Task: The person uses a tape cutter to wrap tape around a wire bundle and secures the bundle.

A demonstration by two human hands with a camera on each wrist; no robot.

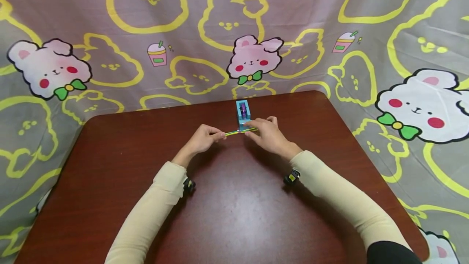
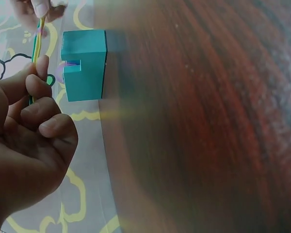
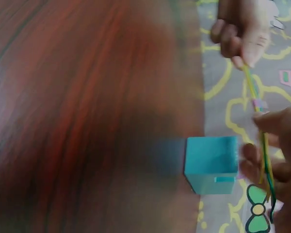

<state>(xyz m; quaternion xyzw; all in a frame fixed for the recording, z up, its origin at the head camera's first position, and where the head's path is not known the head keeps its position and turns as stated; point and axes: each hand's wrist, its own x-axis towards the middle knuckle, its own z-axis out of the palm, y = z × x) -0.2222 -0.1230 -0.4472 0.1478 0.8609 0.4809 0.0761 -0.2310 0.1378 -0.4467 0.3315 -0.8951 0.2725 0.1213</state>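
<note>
Thin yellow and green wires (image 1: 232, 133) run in a bundle between both hands, above the table. My left hand (image 1: 201, 138) pinches one end between thumb and forefinger, its other fingers curled in the left wrist view. Thumb and fingers of my right hand (image 1: 270, 135) pinch the bundle farther along, and loose wire ends (image 3: 267, 170) trail past them. A small pale pinkish piece (image 3: 258, 104), like tape, sits on the wires between the hands. Just beyond the right fingers stands a teal tape dispenser (image 1: 243, 111) with a purple roll core, partly covered by that hand in the head view.
The dark reddish-brown wooden table (image 1: 124, 166) has rounded corners, its far edge just behind the dispenser. A patterned curtain (image 1: 205, 44) with cartoon animals hangs close around the back and sides. Each wrist carries a small black camera (image 1: 292, 177).
</note>
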